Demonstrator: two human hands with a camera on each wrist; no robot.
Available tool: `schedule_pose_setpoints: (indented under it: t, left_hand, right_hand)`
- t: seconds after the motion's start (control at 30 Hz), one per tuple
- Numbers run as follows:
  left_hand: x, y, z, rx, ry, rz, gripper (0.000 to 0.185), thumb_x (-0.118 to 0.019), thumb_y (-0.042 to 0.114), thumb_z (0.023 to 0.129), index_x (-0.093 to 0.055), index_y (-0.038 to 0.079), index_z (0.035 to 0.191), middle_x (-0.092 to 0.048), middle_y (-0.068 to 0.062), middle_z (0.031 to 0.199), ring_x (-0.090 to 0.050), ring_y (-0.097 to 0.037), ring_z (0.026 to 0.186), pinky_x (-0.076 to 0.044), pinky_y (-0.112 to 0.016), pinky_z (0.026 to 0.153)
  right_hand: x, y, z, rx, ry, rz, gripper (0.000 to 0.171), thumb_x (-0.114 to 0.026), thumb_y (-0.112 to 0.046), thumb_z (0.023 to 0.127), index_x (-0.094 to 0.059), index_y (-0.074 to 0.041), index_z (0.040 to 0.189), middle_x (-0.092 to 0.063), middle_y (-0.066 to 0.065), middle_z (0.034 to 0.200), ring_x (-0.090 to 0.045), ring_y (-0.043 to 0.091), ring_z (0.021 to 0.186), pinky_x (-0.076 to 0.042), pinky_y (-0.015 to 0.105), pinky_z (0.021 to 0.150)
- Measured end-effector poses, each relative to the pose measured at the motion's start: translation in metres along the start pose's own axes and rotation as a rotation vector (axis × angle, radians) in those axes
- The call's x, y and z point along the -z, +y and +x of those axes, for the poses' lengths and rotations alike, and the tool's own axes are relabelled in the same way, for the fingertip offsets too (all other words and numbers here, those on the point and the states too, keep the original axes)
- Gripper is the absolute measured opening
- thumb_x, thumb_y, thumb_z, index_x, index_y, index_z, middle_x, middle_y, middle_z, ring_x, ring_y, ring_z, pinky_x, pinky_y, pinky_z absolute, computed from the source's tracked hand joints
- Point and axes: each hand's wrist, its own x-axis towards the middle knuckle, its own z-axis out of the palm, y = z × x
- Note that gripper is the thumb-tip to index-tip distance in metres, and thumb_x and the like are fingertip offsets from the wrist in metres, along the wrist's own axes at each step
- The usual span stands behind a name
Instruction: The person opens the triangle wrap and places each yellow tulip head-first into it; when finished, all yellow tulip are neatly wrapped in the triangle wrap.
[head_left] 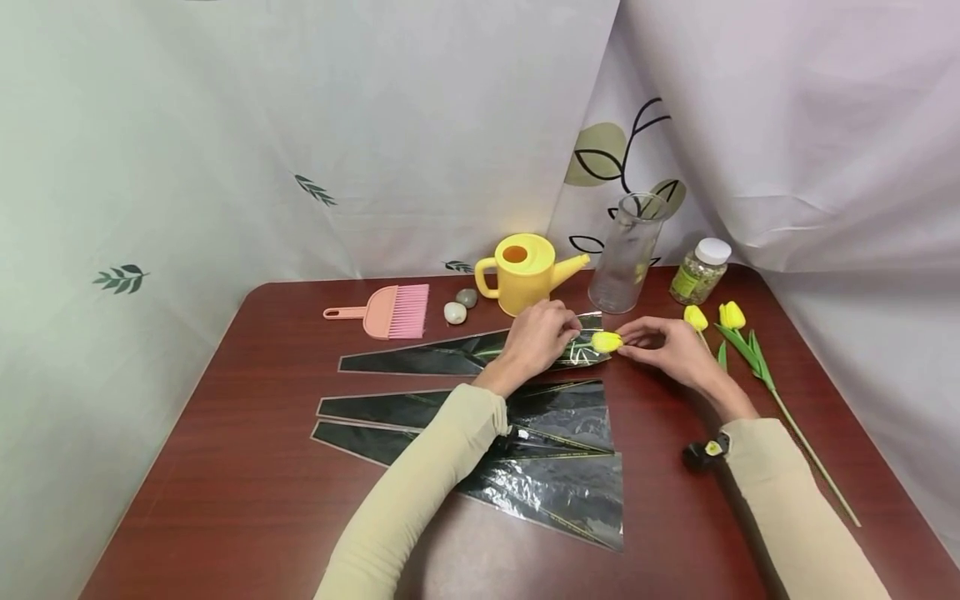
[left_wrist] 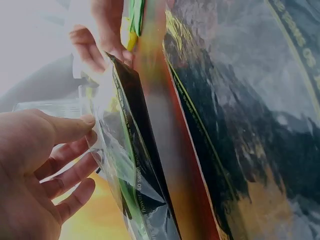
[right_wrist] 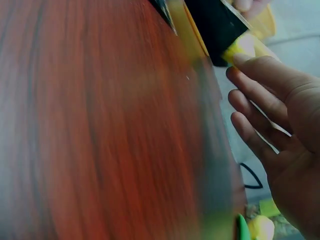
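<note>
In the head view, a yellow artificial tulip (head_left: 606,342) lies in a black-backed clear plastic flower sleeve (head_left: 408,358), its bloom at the sleeve's wide right end. My left hand (head_left: 534,337) is over the sleeve; in the left wrist view its thumb and forefinger pinch the edge of the clear film (left_wrist: 106,140), other fingers spread loosely. From the right, my right hand (head_left: 666,348) pinches the bloom between thumb and fingertips. The right wrist view shows the thumb on the yellow bloom (right_wrist: 243,47). The green stem (left_wrist: 129,192) shows through the film.
Two more sleeves (head_left: 577,410) (head_left: 551,492) lie nearer, partly under the left forearm. Two loose tulips (head_left: 732,315) (head_left: 695,317) lie right. Behind stand a yellow watering can (head_left: 521,283), glass vase (head_left: 624,262) and pebble jar (head_left: 699,273). A pink brush with dustpan (head_left: 386,312) and two stones (head_left: 454,312) are left.
</note>
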Motion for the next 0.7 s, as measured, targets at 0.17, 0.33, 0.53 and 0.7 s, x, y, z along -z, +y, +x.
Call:
schedule_pose_setpoints:
  t: [0.17, 0.33, 0.53, 0.7]
  left_hand:
    - [0.002, 0.003, 0.001, -0.005, 0.003, 0.007, 0.01, -0.07, 0.027, 0.093, -0.077, 0.021, 0.097, -0.061, 0.008, 0.089, -0.055, -0.01, 0.086, -0.046, -0.025, 0.08]
    - [0.001, 0.003, 0.003, -0.019, 0.016, 0.011, 0.01, -0.071, 0.025, 0.092, -0.077, 0.02, 0.097, -0.062, 0.008, 0.089, -0.056, -0.01, 0.087, -0.046, -0.026, 0.081]
    - [-0.002, 0.001, 0.003, -0.017, 0.022, 0.007, 0.009, -0.071, 0.025, 0.092, -0.077, 0.02, 0.097, -0.062, 0.008, 0.089, -0.057, -0.011, 0.086, -0.046, -0.026, 0.081]
    - [-0.003, -0.001, 0.004, -0.006, 0.011, -0.002, 0.01, -0.071, 0.025, 0.092, -0.077, 0.02, 0.098, -0.061, 0.008, 0.088, -0.056, -0.01, 0.086, -0.046, -0.026, 0.08]
  right_hand:
    - [-0.014, -0.002, 0.012, 0.01, -0.003, 0.06, 0.025, -0.079, -0.023, 0.084, -0.074, -0.011, 0.105, -0.072, 0.003, 0.091, -0.067, 0.017, 0.078, -0.052, 0.023, 0.065]
    - [-0.022, -0.001, 0.019, -0.014, 0.003, 0.061, 0.025, -0.081, -0.022, 0.082, -0.076, -0.008, 0.102, -0.071, 0.004, 0.085, -0.061, 0.016, 0.067, -0.047, 0.023, 0.057]
    - [-0.024, 0.002, 0.02, -0.031, -0.01, 0.087, 0.026, -0.081, -0.022, 0.083, -0.076, -0.007, 0.104, -0.073, 0.003, 0.091, -0.062, 0.017, 0.069, -0.048, 0.024, 0.058]
    - [-0.025, 0.003, 0.021, -0.046, -0.018, 0.097, 0.027, -0.08, -0.024, 0.083, -0.076, -0.009, 0.105, -0.073, 0.003, 0.091, -0.063, 0.017, 0.07, -0.049, 0.025, 0.059]
